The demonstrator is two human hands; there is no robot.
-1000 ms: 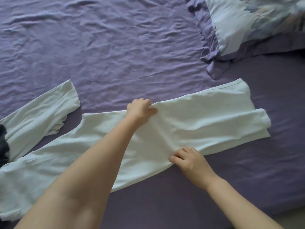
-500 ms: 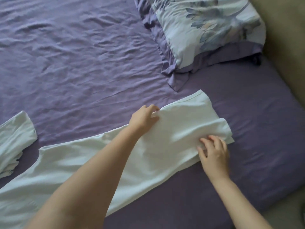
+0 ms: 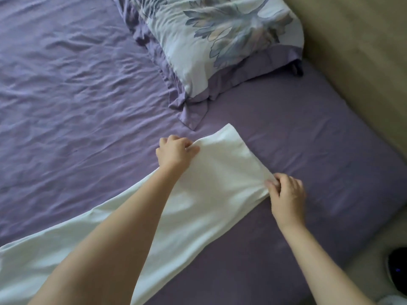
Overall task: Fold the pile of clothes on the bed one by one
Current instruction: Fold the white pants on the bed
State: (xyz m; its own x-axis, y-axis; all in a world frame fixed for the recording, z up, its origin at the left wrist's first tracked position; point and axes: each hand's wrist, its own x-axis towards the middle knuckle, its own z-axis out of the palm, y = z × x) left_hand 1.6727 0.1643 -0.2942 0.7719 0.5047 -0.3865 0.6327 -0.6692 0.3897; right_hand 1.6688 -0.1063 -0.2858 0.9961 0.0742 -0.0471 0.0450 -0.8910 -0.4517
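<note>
- Purple sheet covers the bed (image 3: 72, 102) from edge to edge; I see thin matte cotton, finely creased on the far left and smooth and taut toward the right corner.
- Beyond that corner I see a plain beige wall (image 3: 356, 62), with pale floor below it.
- Next in size is the pale garment (image 3: 204, 194), a long strip of soft, thin mint-white knit lying diagonally from the lower left edge up to a squared end near the middle of the bed; I can make out no label or print on it.
- At the top rests a pillow (image 3: 222, 38) in a light case printed with blue-grey leaves, bordered by a ruffled purple flange whose corner point lies near the garment's end without touching it.
- My left hand (image 3: 175, 154) pinches the far edge of the garment near its end, fingers curled, thumb pressed onto the cloth.
- My right hand (image 3: 286, 194) grips the near corner of that end, fingers bunched on gathered fabric that puckers into small folds.
- A dark rounded object (image 3: 396, 267) with a tiny blue light sits on the floor at the lower right; I cannot tell what it is.
- Against half a second ago, the right hand has gone from flat fingers on the cloth to a closed grip, and the second pale piece at the left edge is out of view.
</note>
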